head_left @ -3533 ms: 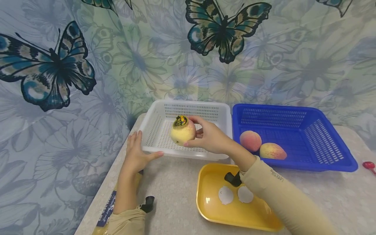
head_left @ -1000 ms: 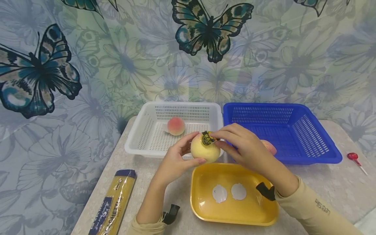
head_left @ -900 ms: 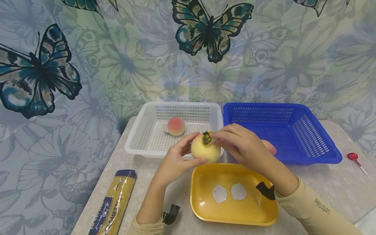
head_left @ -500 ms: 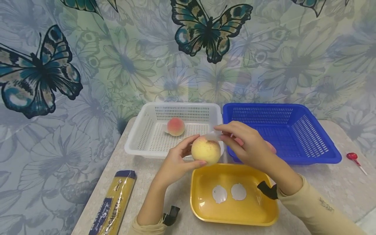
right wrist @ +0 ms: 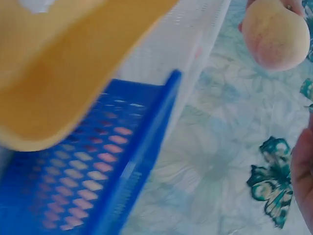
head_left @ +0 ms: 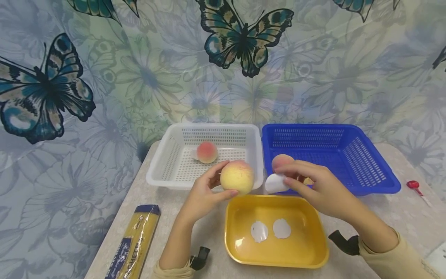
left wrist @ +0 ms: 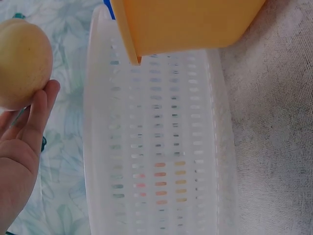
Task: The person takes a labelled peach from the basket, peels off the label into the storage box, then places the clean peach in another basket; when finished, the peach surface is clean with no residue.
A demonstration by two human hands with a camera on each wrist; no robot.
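Peach (head_left: 237, 177) sits gripped in curled left fingers (head_left: 223, 192); right fingers (head_left: 296, 179) pinch a peeled white sticker (head_left: 275, 183).

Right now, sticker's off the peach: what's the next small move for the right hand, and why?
Probably lower the right hand and drop the peeled white round sticker into the yellow plastic tray. The hand pinches it just above the tray's far rim, and two similar white round stickers already lie inside. The left hand grips the bare yellow-pink peach.
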